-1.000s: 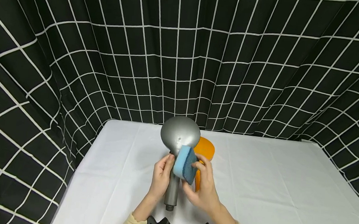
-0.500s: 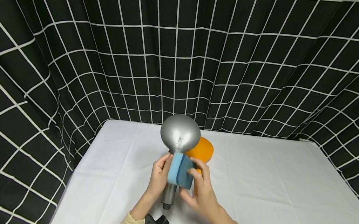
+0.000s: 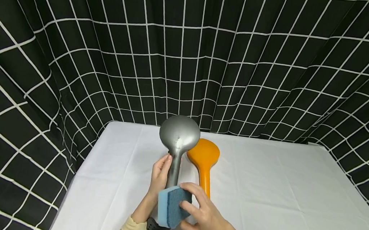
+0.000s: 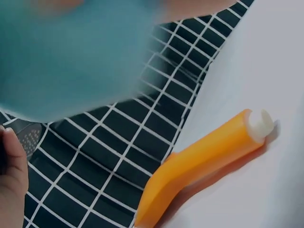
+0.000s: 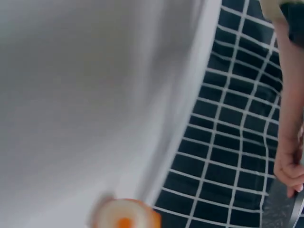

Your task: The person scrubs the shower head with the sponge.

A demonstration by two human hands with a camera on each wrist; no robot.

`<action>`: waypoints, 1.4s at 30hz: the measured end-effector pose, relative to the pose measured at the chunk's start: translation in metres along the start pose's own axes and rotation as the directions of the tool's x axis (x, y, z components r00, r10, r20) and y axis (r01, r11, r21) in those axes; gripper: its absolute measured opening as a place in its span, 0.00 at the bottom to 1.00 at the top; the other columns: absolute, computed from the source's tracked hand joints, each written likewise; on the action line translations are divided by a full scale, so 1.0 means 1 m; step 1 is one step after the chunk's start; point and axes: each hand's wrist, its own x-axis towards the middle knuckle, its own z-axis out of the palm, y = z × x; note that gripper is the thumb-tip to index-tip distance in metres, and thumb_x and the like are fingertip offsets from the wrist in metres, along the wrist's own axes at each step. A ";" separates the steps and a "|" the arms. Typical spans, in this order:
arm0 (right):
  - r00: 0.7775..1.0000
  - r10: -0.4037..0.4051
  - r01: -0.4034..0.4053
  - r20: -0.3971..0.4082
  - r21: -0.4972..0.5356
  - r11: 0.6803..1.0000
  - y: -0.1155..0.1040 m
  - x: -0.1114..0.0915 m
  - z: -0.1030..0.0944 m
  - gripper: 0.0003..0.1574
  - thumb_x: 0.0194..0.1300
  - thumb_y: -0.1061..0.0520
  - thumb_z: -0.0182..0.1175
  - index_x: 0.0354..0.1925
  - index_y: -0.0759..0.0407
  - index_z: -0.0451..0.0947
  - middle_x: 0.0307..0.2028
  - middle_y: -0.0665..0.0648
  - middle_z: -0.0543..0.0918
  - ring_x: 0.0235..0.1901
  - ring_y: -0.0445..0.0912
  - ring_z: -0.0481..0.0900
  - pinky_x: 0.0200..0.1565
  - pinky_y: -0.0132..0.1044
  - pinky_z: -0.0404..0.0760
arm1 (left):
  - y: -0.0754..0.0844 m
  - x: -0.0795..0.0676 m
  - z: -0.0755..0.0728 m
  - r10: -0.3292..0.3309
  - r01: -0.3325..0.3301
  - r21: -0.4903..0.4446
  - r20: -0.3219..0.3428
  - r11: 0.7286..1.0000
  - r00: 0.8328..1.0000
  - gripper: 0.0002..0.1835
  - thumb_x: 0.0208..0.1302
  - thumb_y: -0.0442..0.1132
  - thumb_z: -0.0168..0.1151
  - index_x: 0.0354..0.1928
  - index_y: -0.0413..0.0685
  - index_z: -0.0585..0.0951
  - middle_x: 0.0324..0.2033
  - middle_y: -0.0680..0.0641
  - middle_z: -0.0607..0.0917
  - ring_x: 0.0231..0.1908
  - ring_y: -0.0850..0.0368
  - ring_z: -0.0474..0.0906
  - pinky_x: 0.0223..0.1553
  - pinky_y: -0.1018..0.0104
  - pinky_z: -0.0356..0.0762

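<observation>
A grey handheld shower head [image 3: 180,132] is raised above the table, its rounded back toward the head camera. My left hand [image 3: 160,172] grips its handle just below the head. In my right hand [image 3: 204,217] is a blue sponge [image 3: 177,204] with a darker scouring side, pinched between thumb and fingers. The sponge covers the lower handle in the head view; whether it touches there I cannot tell. Large and blurred, the sponge [image 4: 71,57] fills the upper left of the left wrist view. Part of the nozzle face [image 4: 32,137] shows below it.
An orange handheld shower head [image 3: 205,154] lies on the white-covered table [image 3: 264,179], just right of the grey one. Its white threaded end [image 4: 260,124] shows in the left wrist view. A black curtain with white grid lines [image 3: 189,57] surrounds the table.
My right hand has drawn the sponge down the handle, from near the head to its lower end. The grey shower head has shifted slightly left and up, uncovering more of the orange one.
</observation>
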 end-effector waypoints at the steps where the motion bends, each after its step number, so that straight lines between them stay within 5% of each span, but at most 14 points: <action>1: 1.000 0.024 -0.024 -0.017 -0.012 1.000 0.003 0.001 0.000 0.14 0.60 0.54 0.51 0.39 0.65 0.69 0.50 0.75 0.67 0.51 0.60 0.67 0.54 0.42 0.69 | 0.000 0.000 0.000 0.027 -0.027 -0.011 0.035 1.000 0.999 0.20 0.74 0.39 0.39 0.43 0.24 0.73 0.29 0.54 0.79 0.26 0.65 0.71 0.28 0.75 0.71; 4: 0.980 0.172 -0.179 -0.097 -0.070 0.981 0.013 0.005 0.000 0.18 0.59 0.53 0.51 0.42 0.67 0.68 0.52 0.75 0.66 0.51 0.61 0.66 0.53 0.40 0.68 | -0.003 -0.002 0.001 0.127 -0.120 -0.050 0.147 0.991 0.981 0.16 0.72 0.33 0.36 0.47 0.29 0.73 0.33 0.54 0.78 0.31 0.65 0.73 0.33 0.74 0.73; 7: 0.923 0.344 -0.366 -0.172 -0.115 0.924 0.024 0.010 -0.002 0.21 0.56 0.54 0.52 0.45 0.67 0.68 0.54 0.72 0.65 0.53 0.60 0.65 0.53 0.37 0.68 | -0.006 -0.002 0.002 0.192 -0.181 -0.069 0.219 0.981 0.957 0.17 0.70 0.29 0.36 0.53 0.34 0.72 0.41 0.51 0.79 0.38 0.63 0.74 0.40 0.72 0.73; 10: 0.877 0.442 -0.466 -0.188 -0.109 0.878 0.026 0.011 -0.002 0.23 0.55 0.55 0.53 0.47 0.68 0.68 0.56 0.70 0.64 0.54 0.59 0.65 0.53 0.35 0.68 | -0.006 -0.001 0.001 0.162 -0.148 -0.076 0.241 0.986 0.957 0.18 0.71 0.29 0.36 0.57 0.33 0.68 0.46 0.49 0.78 0.43 0.61 0.75 0.44 0.70 0.74; 12: 0.881 0.449 -0.465 -0.150 -0.090 0.881 0.021 0.009 -0.001 0.23 0.58 0.53 0.54 0.48 0.67 0.68 0.56 0.69 0.65 0.54 0.59 0.65 0.53 0.36 0.68 | -0.005 0.001 -0.003 0.131 -0.115 -0.082 0.236 0.990 0.963 0.18 0.72 0.30 0.37 0.58 0.28 0.66 0.44 0.49 0.78 0.42 0.61 0.75 0.43 0.70 0.74; 20: 0.907 0.399 -0.398 0.136 -0.030 0.917 -0.017 -0.009 -0.002 0.26 0.59 0.47 0.58 0.51 0.60 0.68 0.56 0.64 0.65 0.51 0.51 0.67 0.47 0.34 0.74 | -0.008 0.010 -0.025 -0.032 0.034 -0.024 0.074 0.999 0.997 0.20 0.73 0.35 0.42 0.56 0.21 0.65 0.34 0.53 0.79 0.30 0.64 0.73 0.30 0.75 0.72; 24: 0.891 0.414 -0.412 0.186 -0.051 0.910 -0.022 -0.014 -0.009 0.27 0.55 0.47 0.62 0.50 0.58 0.69 0.54 0.60 0.67 0.48 0.48 0.69 0.45 0.31 0.75 | -0.015 0.012 -0.030 -0.083 0.083 0.010 -0.042 0.996 0.996 0.20 0.70 0.32 0.47 0.56 0.21 0.67 0.38 0.48 0.79 0.36 0.63 0.75 0.39 0.74 0.73; 26: 0.859 0.487 -0.477 0.160 -0.099 0.873 -0.017 -0.014 -0.017 0.29 0.53 0.47 0.64 0.50 0.59 0.69 0.52 0.58 0.68 0.47 0.47 0.70 0.44 0.33 0.76 | -0.021 0.013 -0.034 -0.098 0.102 0.035 -0.091 0.994 0.991 0.20 0.68 0.31 0.49 0.57 0.21 0.67 0.41 0.41 0.78 0.39 0.63 0.75 0.43 0.73 0.73; 29: 0.745 0.663 -0.641 0.073 -0.195 0.742 -0.001 -0.013 -0.033 0.31 0.51 0.50 0.66 0.49 0.62 0.67 0.46 0.60 0.70 0.42 0.49 0.71 0.39 0.40 0.78 | -0.032 0.015 -0.042 -0.121 0.137 0.104 -0.148 0.985 0.981 0.21 0.67 0.31 0.52 0.57 0.22 0.67 0.48 0.32 0.77 0.44 0.61 0.77 0.47 0.73 0.73; 33: 0.439 0.898 -0.846 0.013 -0.332 0.418 0.023 -0.017 -0.055 0.32 0.54 0.50 0.66 0.49 0.63 0.64 0.39 0.65 0.70 0.36 0.54 0.71 0.37 0.48 0.76 | -0.046 0.016 -0.052 -0.185 0.221 0.178 -0.198 0.959 0.962 0.22 0.66 0.31 0.53 0.56 0.20 0.67 0.51 0.27 0.74 0.48 0.51 0.77 0.47 0.72 0.74; 35: 0.315 0.949 -0.876 0.000 -0.384 0.291 0.031 -0.022 -0.062 0.32 0.55 0.48 0.65 0.49 0.65 0.63 0.37 0.69 0.70 0.35 0.57 0.72 0.38 0.50 0.76 | -0.052 0.015 -0.055 -0.222 0.262 0.204 -0.203 0.943 0.954 0.22 0.66 0.31 0.54 0.55 0.19 0.66 0.51 0.26 0.74 0.48 0.46 0.77 0.47 0.72 0.74; 36: 0.272 0.962 -0.878 0.000 -0.409 0.248 0.034 -0.025 -0.064 0.33 0.56 0.47 0.65 0.48 0.66 0.63 0.37 0.70 0.69 0.35 0.58 0.72 0.38 0.51 0.76 | -0.054 0.014 -0.056 -0.232 0.274 0.218 -0.199 0.937 0.952 0.22 0.66 0.32 0.53 0.55 0.18 0.66 0.51 0.26 0.73 0.48 0.44 0.76 0.47 0.71 0.74; 38: 0.222 0.975 -0.869 -0.005 -0.453 0.196 0.039 -0.032 -0.065 0.34 0.55 0.46 0.65 0.48 0.68 0.64 0.36 0.72 0.69 0.34 0.59 0.71 0.36 0.52 0.75 | -0.059 0.013 -0.057 -0.255 0.296 0.237 -0.191 0.925 0.948 0.23 0.67 0.32 0.53 0.55 0.18 0.65 0.51 0.25 0.73 0.49 0.41 0.75 0.48 0.70 0.74; 42: 0.202 0.979 -0.832 -0.023 -0.531 0.159 0.043 -0.044 -0.063 0.38 0.52 0.46 0.66 0.48 0.72 0.65 0.34 0.75 0.68 0.32 0.61 0.70 0.29 0.52 0.76 | -0.063 0.010 -0.058 -0.284 0.333 0.273 -0.203 0.903 0.937 0.23 0.67 0.33 0.52 0.56 0.17 0.64 0.51 0.26 0.73 0.50 0.39 0.74 0.48 0.68 0.74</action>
